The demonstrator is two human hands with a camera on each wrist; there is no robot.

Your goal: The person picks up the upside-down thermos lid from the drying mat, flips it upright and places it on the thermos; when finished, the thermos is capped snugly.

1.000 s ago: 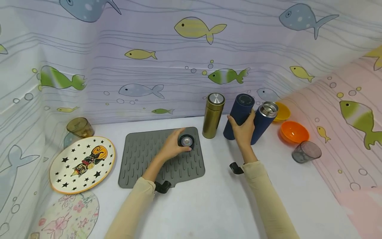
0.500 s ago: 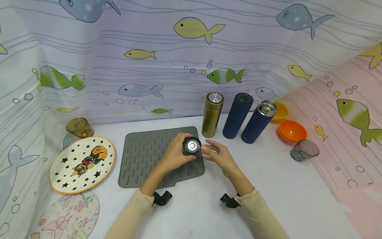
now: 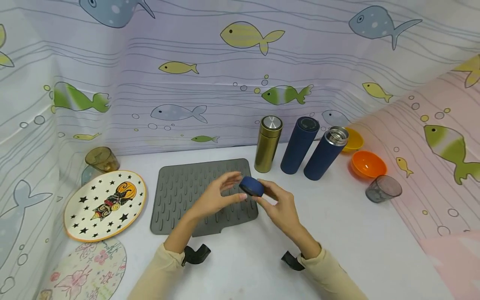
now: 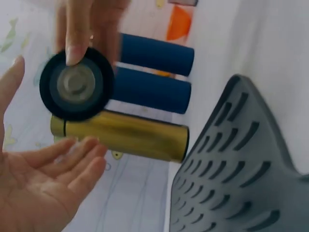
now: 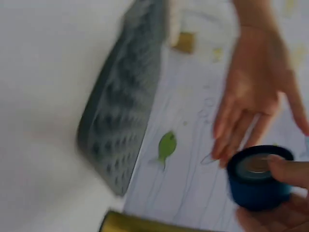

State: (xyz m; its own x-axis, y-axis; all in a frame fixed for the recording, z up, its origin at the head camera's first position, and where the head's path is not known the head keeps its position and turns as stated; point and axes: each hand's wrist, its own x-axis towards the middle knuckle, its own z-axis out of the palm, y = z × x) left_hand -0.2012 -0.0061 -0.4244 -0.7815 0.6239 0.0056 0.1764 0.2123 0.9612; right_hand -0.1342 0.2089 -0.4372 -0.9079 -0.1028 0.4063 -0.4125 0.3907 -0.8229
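Round blue cap [image 3: 251, 186] passed to right hand [image 3: 279, 207].

1. Two bare hands show in the head view: the left hand [image 3: 213, 199] at frame centre, the right hand [image 3: 280, 207] just right of it.
2. No rings, watch or gloves are visible on either.
3. Both forearms wear long, close-fitting sleeves of pale beige cloth, the left sleeve [image 3: 155, 275] at lower centre-left, the right sleeve [image 3: 331, 277] at lower centre-right.
4. A black curved mount [image 3: 195, 254] sits at the left cuff.
5. A matching black mount [image 3: 291, 261] sits at the right cuff.
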